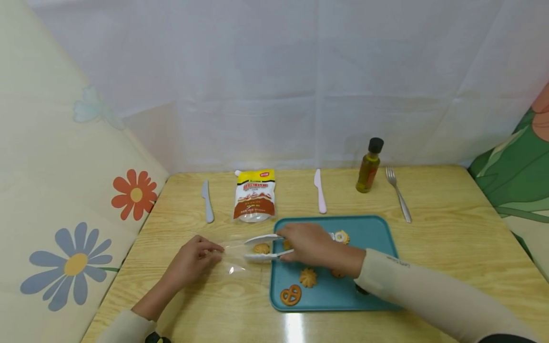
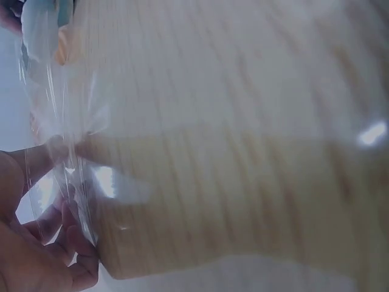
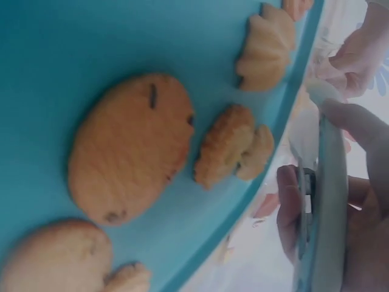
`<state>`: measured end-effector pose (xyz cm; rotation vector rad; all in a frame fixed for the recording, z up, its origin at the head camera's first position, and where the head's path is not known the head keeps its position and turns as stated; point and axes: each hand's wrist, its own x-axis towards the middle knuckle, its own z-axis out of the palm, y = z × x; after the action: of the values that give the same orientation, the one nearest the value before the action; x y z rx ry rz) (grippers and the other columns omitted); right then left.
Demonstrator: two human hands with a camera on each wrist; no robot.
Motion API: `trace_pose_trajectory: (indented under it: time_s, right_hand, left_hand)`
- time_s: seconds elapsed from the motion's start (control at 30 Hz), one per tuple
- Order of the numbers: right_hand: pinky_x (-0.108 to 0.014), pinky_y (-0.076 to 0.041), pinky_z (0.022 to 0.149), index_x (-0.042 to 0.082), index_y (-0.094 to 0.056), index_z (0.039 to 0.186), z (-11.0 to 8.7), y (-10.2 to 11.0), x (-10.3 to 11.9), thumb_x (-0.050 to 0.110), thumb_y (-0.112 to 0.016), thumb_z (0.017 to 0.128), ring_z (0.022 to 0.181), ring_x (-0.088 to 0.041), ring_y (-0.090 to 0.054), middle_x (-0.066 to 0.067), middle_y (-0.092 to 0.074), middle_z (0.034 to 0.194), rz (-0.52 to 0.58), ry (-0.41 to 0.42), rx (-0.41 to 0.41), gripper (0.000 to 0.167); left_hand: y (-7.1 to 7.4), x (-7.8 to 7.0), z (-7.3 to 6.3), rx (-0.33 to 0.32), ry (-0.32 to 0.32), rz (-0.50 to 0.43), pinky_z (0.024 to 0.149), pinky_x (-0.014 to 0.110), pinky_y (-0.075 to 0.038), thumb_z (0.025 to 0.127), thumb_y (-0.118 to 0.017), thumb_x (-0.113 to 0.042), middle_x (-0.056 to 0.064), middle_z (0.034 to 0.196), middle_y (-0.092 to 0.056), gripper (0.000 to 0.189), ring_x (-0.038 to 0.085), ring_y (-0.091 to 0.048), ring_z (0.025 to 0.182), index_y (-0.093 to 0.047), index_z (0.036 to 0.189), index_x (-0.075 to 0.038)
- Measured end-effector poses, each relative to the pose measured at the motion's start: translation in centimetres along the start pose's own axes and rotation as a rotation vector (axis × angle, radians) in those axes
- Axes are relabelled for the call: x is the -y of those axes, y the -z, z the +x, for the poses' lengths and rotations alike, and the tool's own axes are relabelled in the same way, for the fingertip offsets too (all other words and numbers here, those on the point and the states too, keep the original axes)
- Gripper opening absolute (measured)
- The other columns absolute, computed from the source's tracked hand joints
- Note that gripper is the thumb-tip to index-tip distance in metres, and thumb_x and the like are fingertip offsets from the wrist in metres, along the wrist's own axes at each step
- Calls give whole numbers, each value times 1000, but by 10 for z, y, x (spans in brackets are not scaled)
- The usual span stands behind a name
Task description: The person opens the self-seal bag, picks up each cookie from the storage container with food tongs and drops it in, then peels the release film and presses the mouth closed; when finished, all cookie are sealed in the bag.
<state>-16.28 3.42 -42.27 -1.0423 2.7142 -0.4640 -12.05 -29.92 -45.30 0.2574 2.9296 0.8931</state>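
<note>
My left hand (image 1: 195,259) pinches the edge of a clear plastic bag (image 1: 233,270), which lies toward the tray; the left wrist view shows thumb and fingers on the crinkled film (image 2: 76,176). In my right hand (image 1: 306,243) is a pair of white tongs (image 1: 262,238), tips pointing left past the tray's edge. A ridged cookie (image 1: 261,248) lies between the tong arms, at the bag's right end. Under the right hand is a teal tray (image 1: 364,224) with a pretzel (image 1: 290,295), a star-shaped cookie (image 1: 308,277), a ring cookie (image 1: 341,237) and an oval cookie (image 3: 130,149).
Behind the bag stands a yellow, white and brown pouch (image 1: 255,196). A blue-grey knife (image 1: 208,202) lies to its left, a pink knife (image 1: 320,190) to its right. Farther right are a dark-capped oil bottle (image 1: 369,169) and a fork (image 1: 399,195). White cloth (image 1: 257,85) hangs behind the table.
</note>
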Motion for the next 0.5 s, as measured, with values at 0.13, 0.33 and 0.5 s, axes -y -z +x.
trace_pose_trajectory:
  time_s: [0.13, 0.33, 0.5]
  right_hand:
    - [-39, -54, 95, 14, -61, 142, -3, 6, 2, 47, -79, 91, 120, -20, -64, -1, -64, 138, -46, -20, 27, 64]
    - [-40, -55, 93, 16, -61, 143, -5, 11, 2, 48, -78, 91, 114, -19, -65, 0, -64, 135, -115, -41, 47, 64]
    - [-40, -55, 91, 16, -62, 142, -4, 11, 3, 48, -78, 91, 112, -19, -66, 0, -65, 132, -129, -47, 60, 62]
  left_hand:
    - [-1, 0, 0, -25, -2, 6, 69, 28, -44, 92, -78, -10, 4, 97, -59, 12, 15, -50, 82, -81, 102, -16]
    - [-2, 1, 0, -28, 15, 4, 68, 28, -43, 93, -77, -13, 4, 96, -59, 12, 15, -49, 80, -81, 104, -15]
    - [-3, 4, 1, -27, 27, 4, 69, 29, -44, 95, -76, -14, 3, 96, -58, 12, 15, -51, 82, -81, 106, -16]
